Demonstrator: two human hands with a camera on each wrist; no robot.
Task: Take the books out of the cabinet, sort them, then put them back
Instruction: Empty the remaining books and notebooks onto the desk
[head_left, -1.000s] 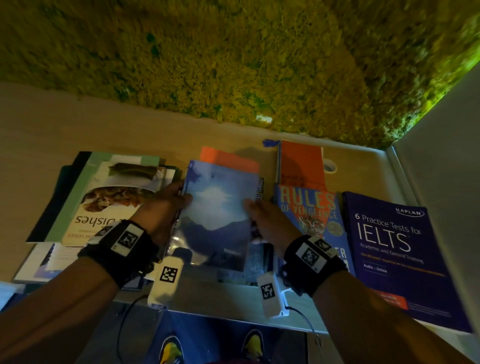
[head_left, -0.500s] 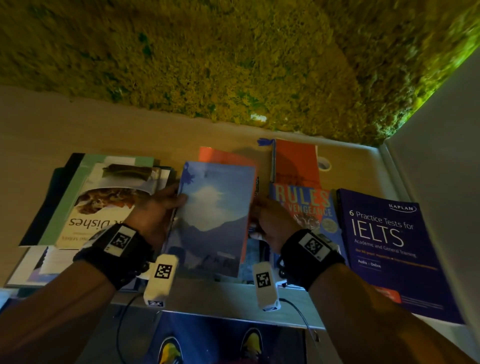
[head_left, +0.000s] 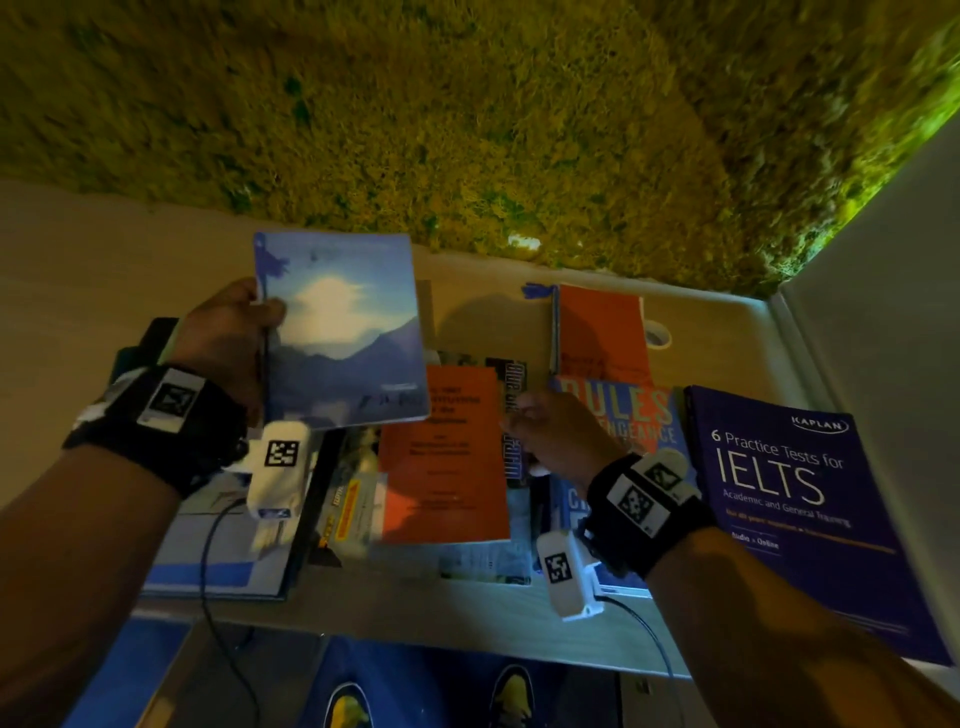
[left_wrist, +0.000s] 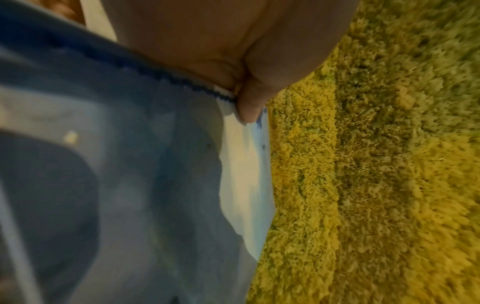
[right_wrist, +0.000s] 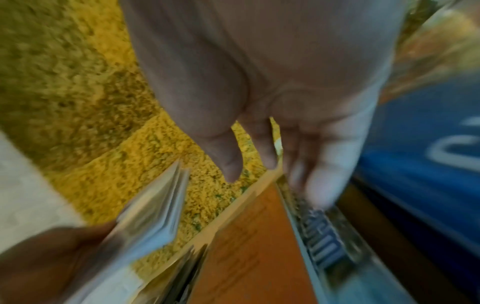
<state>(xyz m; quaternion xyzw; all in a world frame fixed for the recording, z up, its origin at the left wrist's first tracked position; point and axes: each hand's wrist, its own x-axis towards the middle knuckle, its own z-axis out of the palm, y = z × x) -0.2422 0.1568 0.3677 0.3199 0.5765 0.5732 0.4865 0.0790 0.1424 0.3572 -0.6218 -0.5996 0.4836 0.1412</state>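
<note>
- As seen from the head view, the blue sky-cover book (head_left: 340, 332) is gripped at its left edge, long axis upright, by the left hand (head_left: 223, 338), above the orange booklet (head_left: 447, 457).
- In the left wrist view, the thumb (left_wrist: 249, 98) is seen pinching the cover.
- In the right wrist view, the right hand (right_wrist: 272, 102) is shown empty with fingers loose, nearest the booklet.

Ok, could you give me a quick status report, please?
Left hand grips blue sky-cover book, lifted. Right hand open over orange booklet. Nothing in the way.
</note>
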